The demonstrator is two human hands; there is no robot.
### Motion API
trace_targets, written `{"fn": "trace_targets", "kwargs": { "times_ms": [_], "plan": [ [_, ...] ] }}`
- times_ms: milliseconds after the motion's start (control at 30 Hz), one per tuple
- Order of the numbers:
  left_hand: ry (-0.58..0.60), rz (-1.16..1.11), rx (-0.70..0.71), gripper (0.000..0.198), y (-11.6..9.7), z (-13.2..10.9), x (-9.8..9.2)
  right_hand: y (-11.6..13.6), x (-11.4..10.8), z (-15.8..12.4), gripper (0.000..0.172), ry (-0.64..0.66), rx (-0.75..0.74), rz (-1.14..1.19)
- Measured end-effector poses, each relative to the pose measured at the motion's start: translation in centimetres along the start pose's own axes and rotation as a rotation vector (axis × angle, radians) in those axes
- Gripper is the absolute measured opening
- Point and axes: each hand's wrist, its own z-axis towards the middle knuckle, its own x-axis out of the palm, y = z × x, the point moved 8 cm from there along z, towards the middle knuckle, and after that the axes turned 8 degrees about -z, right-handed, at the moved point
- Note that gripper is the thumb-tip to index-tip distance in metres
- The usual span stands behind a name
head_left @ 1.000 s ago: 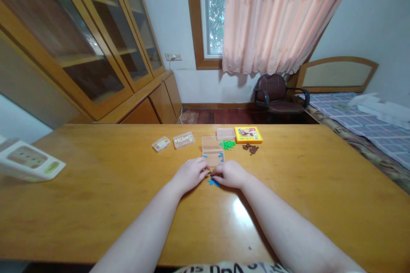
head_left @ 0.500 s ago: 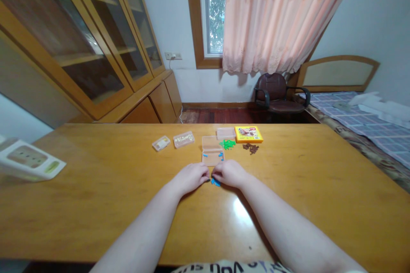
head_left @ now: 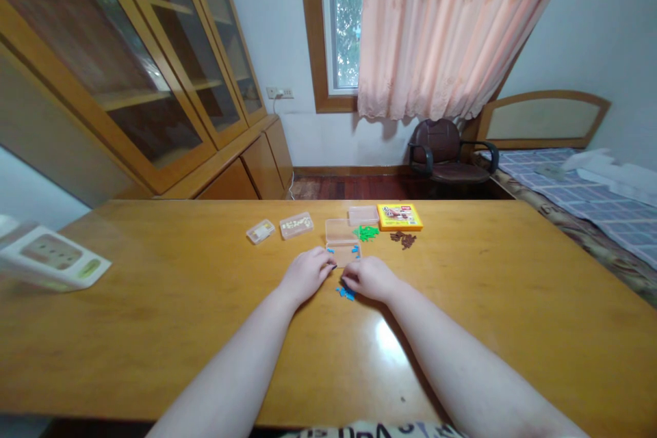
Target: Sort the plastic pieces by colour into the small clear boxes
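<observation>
Head cam: left hand (head_left: 306,275), right hand (head_left: 370,279) by the clear box (head_left: 343,257), can't tell if pinching.
Blue pieces (head_left: 347,294) on its near side could scatter if bumped.

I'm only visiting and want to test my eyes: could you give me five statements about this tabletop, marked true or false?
1. Loose blue pieces lie on the table near the right hand. True.
2. Green pieces lie right of the open clear box. True.
3. The open clear box holds no blue pieces. False: it holds several.
4. Brown pieces lie nearer the hands than the yellow box does. True.
5. The left hand is on the yellow box. False: it is by the open clear box.
</observation>
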Motion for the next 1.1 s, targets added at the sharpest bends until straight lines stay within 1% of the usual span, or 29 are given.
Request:
{"fn": "trace_targets", "kwargs": {
  "times_ms": [133, 233, 400, 600, 700, 800, 867, 933, 1000, 1100],
  "plan": [
    [0.076, 0.054, 0.079, 0.015, -1.3, -0.4, 0.8, -1.0, -0.9, -0.2, 0.02, -0.111, 0.073, 0.066],
    [0.15, 0.089, 0.136, 0.016, -2.1, -0.6, 1.6, -1.4, -1.3, -0.4, 0.02, -0.144, 0.084, 0.1],
    [0.199, 0.153, 0.13, 0.017, -2.3, -0.5, 2.4, -0.9, -0.8, -0.3, 0.02, -0.056, 0.025, 0.038],
    [0.187, 0.16, 0.105, 0.016, -2.2, -0.4, 2.2, -0.2, -0.4, -0.4, 0.022, 0.022, -0.011, -0.021],
    [0.169, 0.143, 0.103, 0.016, -2.0, -0.5, 1.7, -0.1, -0.1, -0.3, 0.022, 0.066, -0.02, -0.023],
    [0.092, 0.134, 0.061, 0.015, -1.5, -0.5, 0.5, -0.1, 0.1, -0.3, 0.022, 0.09, -0.035, -0.02],
    [0.071, 0.127, 0.052, 0.015, -1.3, -0.5, 0.1, 0.0, 0.1, -0.3, 0.022, 0.093, -0.043, -0.028],
    [0.098, 0.115, 0.077, 0.016, -1.5, -0.5, 0.4, 0.0, 0.1, -0.3, 0.023, 0.097, -0.045, -0.051],
    [0.148, 0.11, 0.11, 0.015, -1.9, -0.6, 1.1, 0.0, 0.1, -0.3, 0.024, 0.097, -0.042, -0.081],
    [0.193, 0.124, 0.119, 0.015, -2.2, -0.6, 2.0, 0.1, 0.1, -0.2, 0.025, 0.084, -0.042, -0.116]
  ]
}}
